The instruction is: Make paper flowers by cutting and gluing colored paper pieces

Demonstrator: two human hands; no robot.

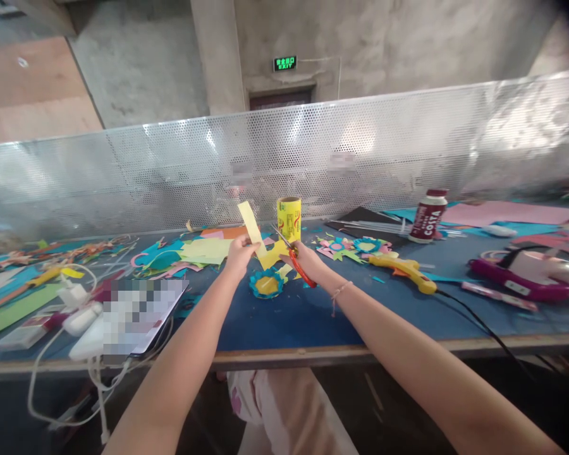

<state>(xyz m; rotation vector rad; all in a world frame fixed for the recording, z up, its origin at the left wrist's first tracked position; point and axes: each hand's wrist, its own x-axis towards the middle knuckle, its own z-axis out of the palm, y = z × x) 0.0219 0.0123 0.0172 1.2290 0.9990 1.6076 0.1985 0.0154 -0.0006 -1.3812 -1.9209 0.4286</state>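
A pale yellow paper strip (250,222) rises from my left hand (241,251), whose fingers are pinched on it. My right hand (305,258) is closed around red-handled scissors (304,272), their blades pointing up and left toward the strip. The blade tips lie close to yellow paper; I cannot tell whether they touch it. Below both hands, a blue-rimmed paper flower with a yellow centre (267,284) lies on the table. Behind the hands stands a yellow-wrapped roll (289,217). More yellow paper (272,254) lies between the hands.
Coloured paper scraps (203,251) spread across the left. On the right are a yellow glue gun (405,272) with a black cord, a dark red bottle (428,216) and a purple device (521,281). Cables and a tablet (164,316) sit front left. A perforated metal panel (180,170) borders the back.
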